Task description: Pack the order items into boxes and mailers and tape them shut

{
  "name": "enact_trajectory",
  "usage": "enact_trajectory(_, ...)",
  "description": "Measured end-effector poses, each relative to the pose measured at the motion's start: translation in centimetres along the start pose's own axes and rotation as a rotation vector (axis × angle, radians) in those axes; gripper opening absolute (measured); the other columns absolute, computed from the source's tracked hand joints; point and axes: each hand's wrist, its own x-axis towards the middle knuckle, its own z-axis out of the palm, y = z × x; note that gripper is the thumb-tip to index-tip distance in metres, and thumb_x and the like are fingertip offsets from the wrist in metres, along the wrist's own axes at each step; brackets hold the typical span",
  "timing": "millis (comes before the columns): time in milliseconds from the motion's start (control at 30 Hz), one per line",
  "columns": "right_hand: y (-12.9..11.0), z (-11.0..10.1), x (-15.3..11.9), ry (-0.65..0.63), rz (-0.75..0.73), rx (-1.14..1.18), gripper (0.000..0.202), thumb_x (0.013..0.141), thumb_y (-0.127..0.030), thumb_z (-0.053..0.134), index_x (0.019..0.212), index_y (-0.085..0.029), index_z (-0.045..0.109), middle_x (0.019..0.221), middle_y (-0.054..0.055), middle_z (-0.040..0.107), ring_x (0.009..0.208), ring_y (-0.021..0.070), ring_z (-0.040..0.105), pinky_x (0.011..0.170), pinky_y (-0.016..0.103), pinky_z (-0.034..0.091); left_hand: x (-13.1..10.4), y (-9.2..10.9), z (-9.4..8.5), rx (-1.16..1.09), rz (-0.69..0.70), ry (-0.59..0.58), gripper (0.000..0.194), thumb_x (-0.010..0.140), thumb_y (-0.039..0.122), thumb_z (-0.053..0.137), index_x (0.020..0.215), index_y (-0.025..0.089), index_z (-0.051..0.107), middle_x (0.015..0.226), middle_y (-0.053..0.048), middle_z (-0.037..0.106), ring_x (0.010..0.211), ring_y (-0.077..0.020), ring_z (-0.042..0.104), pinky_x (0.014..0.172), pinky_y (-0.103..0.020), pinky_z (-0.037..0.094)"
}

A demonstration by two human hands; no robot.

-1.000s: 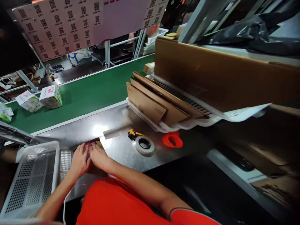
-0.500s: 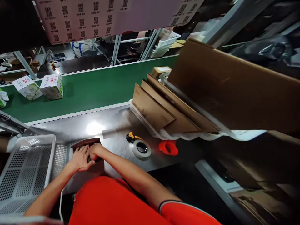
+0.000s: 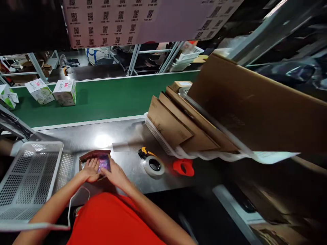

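Note:
Close to my body on the metal bench stands an open brown cardboard box (image 3: 94, 152). A shiny purple packet (image 3: 103, 161) lies inside it, on the right. My left hand (image 3: 91, 170) rests palm up in the left part of the box, fingers stretched out beside the packet. At the box's right side my right hand (image 3: 115, 174) grips the wall, its thumb reaching over the edge to the packet. What else is in the box is hidden by my left hand.
Left of the box is a white perforated basket (image 3: 60, 149). To the right lie a tape dispenser (image 3: 144, 152), a tape roll (image 3: 161, 170) and a red ring-shaped object (image 3: 187, 167). Flat cardboard (image 3: 168, 119) leans in a white basket. White cartons (image 3: 65, 92) sit on the green belt (image 3: 109, 97).
My hands were together over the box, covering its contents. They have moved apart: the left has turned palm up, the right has gone to the right wall, and the purple packet now shows.

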Motion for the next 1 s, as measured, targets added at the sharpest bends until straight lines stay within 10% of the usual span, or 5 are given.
enact_trajectory(300,-0.6,-0.3,0.8,-0.199,-0.146,-0.277,0.114,0.067,-0.054,0.103,0.161,-0.012,0.054,0.170,0.033,0.044,0.145,0.0483,0.055,0.113,0.056,0.056,-3.5,-0.6,-3.0,0.134,0.055,0.386,0.048,0.102,0.021,0.053,0.145,0.025,0.072,0.156,-0.014,0.065,0.139,-0.0347,0.062,0.112,-0.048,0.052)
enact_trajectory(467,-0.7,-1.0,2.1,-0.213,-0.120,-0.278,0.089,0.069,-0.048,0.103,0.144,-0.015,0.069,0.159,0.026,0.055,0.142,0.0460,0.056,0.110,0.053,0.058,-6.8,-3.2,-0.2,-0.001,-0.097,0.820,0.037,0.107,0.049,0.058,0.110,0.020,0.081,0.116,-0.016,0.070,0.109,-0.0335,0.066,0.099,-0.049,0.057)
enact_trajectory(633,0.1,-1.5,2.8,-0.258,-0.171,-0.265,0.084,0.072,-0.057,0.099,0.140,-0.014,0.073,0.159,0.026,0.053,0.141,0.0471,0.055,0.108,0.054,0.058,-6.0,-2.1,1.3,-0.070,0.181,0.622,0.054,0.100,0.065,0.066,0.123,0.017,0.074,0.127,-0.017,0.069,0.120,-0.0347,0.064,0.107,-0.050,0.056)
enact_trajectory(800,3.0,-1.2,3.6,-0.285,-0.276,-0.120,0.071,0.088,-0.061,0.085,0.144,-0.020,0.071,0.156,0.022,0.053,0.139,0.0434,0.057,0.111,0.055,0.055,-3.3,-1.4,0.6,0.103,0.103,0.476,0.053,0.109,0.057,0.056,0.148,0.024,0.070,0.130,-0.017,0.072,0.117,-0.0347,0.068,0.105,-0.049,0.055)
enact_trajectory(1000,5.0,4.5,4.4,0.137,0.029,0.322,0.057,0.083,-0.045,0.088,0.132,-0.023,0.069,0.138,0.011,0.062,0.121,0.0284,0.071,0.107,0.042,0.058,-0.7,-3.9,1.3,0.133,0.073,0.800,0.055,0.102,0.054,0.070,0.148,0.024,0.072,0.148,-0.022,0.069,0.137,-0.0397,0.064,0.117,-0.056,0.048)
